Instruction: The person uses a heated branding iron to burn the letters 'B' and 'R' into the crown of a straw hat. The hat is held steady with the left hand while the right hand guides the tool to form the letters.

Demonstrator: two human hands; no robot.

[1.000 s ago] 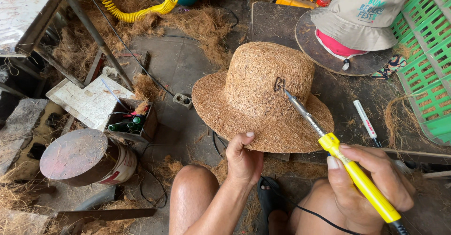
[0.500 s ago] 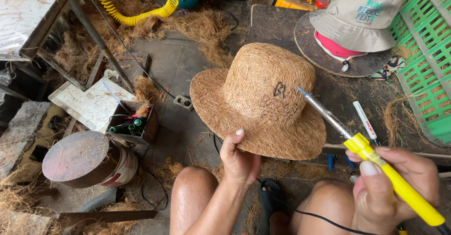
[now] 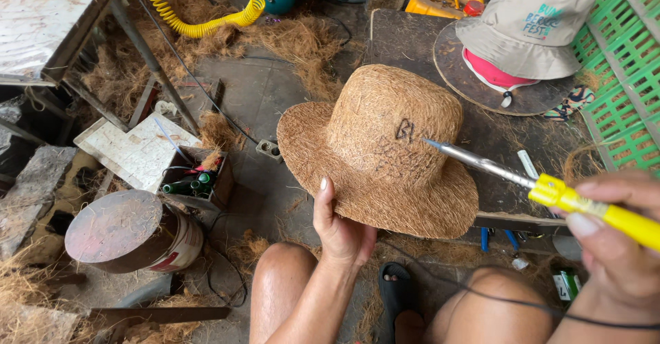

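- The left hand grips the near brim of a coconut-fibre hat, thumb on top of the brim and the other fingers tucked under it, out of sight.
- The hat is held up above the person's bare knees, tilted so the crown faces the camera; dark burnt marks sit on the side of the crown.
- The right hand has its fingers closed around the yellow handle of a soldering iron, thumb pressed along the handle.
- The iron's metal shaft reaches left, and its tip is touching or just off the crown, right beside the burnt marks; which of the two cannot be told.
- A thin black cord runs across the right knee, low in the view.
- Behind the hat, a beige bucket hat with a pink lining rests on a round dark board.
- A green plastic crate stands at the right edge.
- A yellow coiled hose lies at the top, with loose brown fibre strewn over the floor near it.
- At lower left stands a can with a rusty round lid, just beside a small box of green-capped markers.
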